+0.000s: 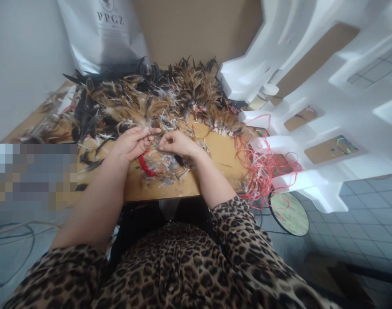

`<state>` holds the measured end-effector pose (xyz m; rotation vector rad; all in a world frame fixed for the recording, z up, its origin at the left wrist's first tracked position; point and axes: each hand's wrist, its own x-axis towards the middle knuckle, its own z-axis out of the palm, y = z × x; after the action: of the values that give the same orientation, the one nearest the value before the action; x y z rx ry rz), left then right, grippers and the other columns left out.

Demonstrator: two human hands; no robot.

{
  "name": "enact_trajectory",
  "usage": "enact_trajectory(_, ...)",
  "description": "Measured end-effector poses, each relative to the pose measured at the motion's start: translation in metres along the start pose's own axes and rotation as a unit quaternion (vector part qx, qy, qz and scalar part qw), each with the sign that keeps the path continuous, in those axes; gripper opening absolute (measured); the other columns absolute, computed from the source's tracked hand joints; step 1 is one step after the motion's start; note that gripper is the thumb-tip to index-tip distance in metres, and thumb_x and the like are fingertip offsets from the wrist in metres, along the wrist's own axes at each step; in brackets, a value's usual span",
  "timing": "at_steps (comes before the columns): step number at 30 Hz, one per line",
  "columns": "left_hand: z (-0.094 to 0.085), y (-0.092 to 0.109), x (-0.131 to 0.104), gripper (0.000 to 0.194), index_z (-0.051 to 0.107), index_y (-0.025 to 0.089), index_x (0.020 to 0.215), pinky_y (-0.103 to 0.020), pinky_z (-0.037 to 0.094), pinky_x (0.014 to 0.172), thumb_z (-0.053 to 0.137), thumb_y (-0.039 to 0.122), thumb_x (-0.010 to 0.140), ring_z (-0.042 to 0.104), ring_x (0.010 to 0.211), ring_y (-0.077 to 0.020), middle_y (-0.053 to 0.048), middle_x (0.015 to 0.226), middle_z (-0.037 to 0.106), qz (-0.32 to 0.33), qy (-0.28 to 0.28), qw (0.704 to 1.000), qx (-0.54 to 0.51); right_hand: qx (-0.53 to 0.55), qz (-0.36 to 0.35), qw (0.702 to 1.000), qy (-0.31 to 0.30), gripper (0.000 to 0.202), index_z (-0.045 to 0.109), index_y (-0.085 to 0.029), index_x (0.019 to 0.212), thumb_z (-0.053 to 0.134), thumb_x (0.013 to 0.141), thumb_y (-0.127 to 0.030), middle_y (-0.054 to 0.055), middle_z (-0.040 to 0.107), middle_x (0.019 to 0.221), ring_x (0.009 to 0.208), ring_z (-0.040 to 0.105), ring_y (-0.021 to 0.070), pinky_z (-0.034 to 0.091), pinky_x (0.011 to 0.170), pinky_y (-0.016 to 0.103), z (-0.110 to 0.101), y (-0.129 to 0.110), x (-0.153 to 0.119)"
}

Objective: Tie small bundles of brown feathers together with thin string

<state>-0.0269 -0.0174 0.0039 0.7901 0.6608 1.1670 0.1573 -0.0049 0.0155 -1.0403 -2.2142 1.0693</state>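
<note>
My left hand (134,142) is closed in a pinch above the wooden table (223,150), and a brown feather (148,115) appears to rise from its fingertips. Close by on the right, my right hand (178,143) pinches thumb against forefinger; whatever is between them is too small to make out. Just beneath the hands lie a red ring-shaped band (146,165) and a litter of whitish quill scraps (167,165). Behind them spreads a heap of loose brown and black feathers (119,96). A bound bunch of feathers (196,81) stands at the back right.
Tangled pink-red strings (263,171) hang over the table's right end. White foam packing (327,98) rises on the right, with a white-capped jar (263,95) against it. A silvery bag (102,38) stands behind the heap. A round stool (289,213) is below right.
</note>
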Motion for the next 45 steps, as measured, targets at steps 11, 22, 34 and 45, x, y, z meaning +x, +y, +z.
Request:
enact_trajectory(11, 0.003, 0.003, -0.002, 0.004, 0.061, 0.008, 0.070, -0.011, 0.044, 0.049, 0.060, 0.009, 0.074, 0.055, 0.055, -0.0031, -0.013, 0.092, 0.068, -0.007, 0.033, 0.999, -0.013, -0.245, -0.007, 0.968, 0.049, 0.016, 0.062, -0.015, 0.070, 0.049, 0.074, -0.022, 0.005, 0.062, 0.074, 0.068, 0.052, 0.0130, 0.036, 0.066, 0.024, 0.025, -0.007, 0.007)
enact_trajectory(22, -0.004, 0.005, 0.001, 0.007, 0.062, 0.009, 0.074, -0.009, 0.043, 0.046, 0.056, 0.008, 0.077, 0.052, 0.052, -0.0008, -0.013, 0.096, 0.067, -0.013, 0.035, 0.998, -0.043, -0.251, -0.012, 0.965, 0.074, 0.019, 0.062, -0.018, 0.078, 0.053, 0.073, -0.034, 0.003, 0.060, 0.084, 0.074, 0.053, 0.0144, 0.039, 0.069, 0.025, 0.019, -0.010, 0.002)
enact_trajectory(34, -0.002, 0.005, 0.001, 0.007, 0.061, 0.009, 0.075, -0.009, 0.043, 0.047, 0.055, 0.008, 0.078, 0.051, 0.050, -0.0001, -0.013, 0.097, 0.067, -0.013, 0.045, 0.998, -0.039, -0.215, -0.033, 0.966, 0.143, 0.014, 0.060, -0.017, 0.077, 0.046, 0.074, -0.020, 0.001, 0.061, 0.075, 0.070, 0.053, 0.0123, 0.037, 0.068, 0.023, 0.015, -0.004, 0.006)
enact_trajectory(45, 0.002, 0.006, -0.001, 0.011, 0.061, 0.007, 0.074, -0.005, 0.044, 0.047, 0.052, 0.004, 0.078, 0.051, 0.048, 0.0006, -0.015, 0.088, 0.067, -0.086, 0.072, 0.992, -0.058, -0.218, -0.037, 0.955, 0.198, 0.016, 0.058, -0.016, 0.079, 0.043, 0.080, -0.022, 0.001, 0.058, 0.073, 0.067, 0.050, 0.0126, 0.034, 0.067, 0.023, 0.005, -0.009, 0.000)
